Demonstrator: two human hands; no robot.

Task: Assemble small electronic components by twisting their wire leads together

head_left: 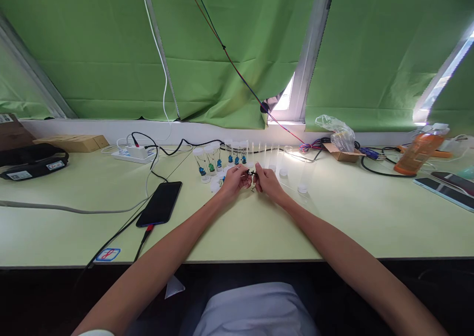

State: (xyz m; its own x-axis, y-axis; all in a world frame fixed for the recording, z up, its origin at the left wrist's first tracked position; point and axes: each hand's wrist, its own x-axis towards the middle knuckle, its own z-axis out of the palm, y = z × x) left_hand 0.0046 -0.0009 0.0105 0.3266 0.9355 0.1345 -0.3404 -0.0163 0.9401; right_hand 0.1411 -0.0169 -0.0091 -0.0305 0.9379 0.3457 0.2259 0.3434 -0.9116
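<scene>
My left hand [237, 179] and my right hand [267, 180] meet above the middle of the table, fingertips pinched. Between them is a small black part [252, 173], gripped from both sides; its exact kind is too small to tell. Just behind and to the left stand several clear tubes with white caps, holding small blue pieces on thin dark stems, such as one blue piece [202, 171], and a green piece [211, 167]. Right of my right hand are clear tubes with white round ends [302, 189]. A tiny dark bit [253, 189] lies on the table below my fingers.
A black phone [160, 203] with a cable plugged in lies left. Behind it sits a white power strip [135, 154]. Further right are a small cardboard box [342, 153] with a plastic bag, an orange drink bottle [421, 149] and more phones [446, 193]. Cables cross the table [237, 237].
</scene>
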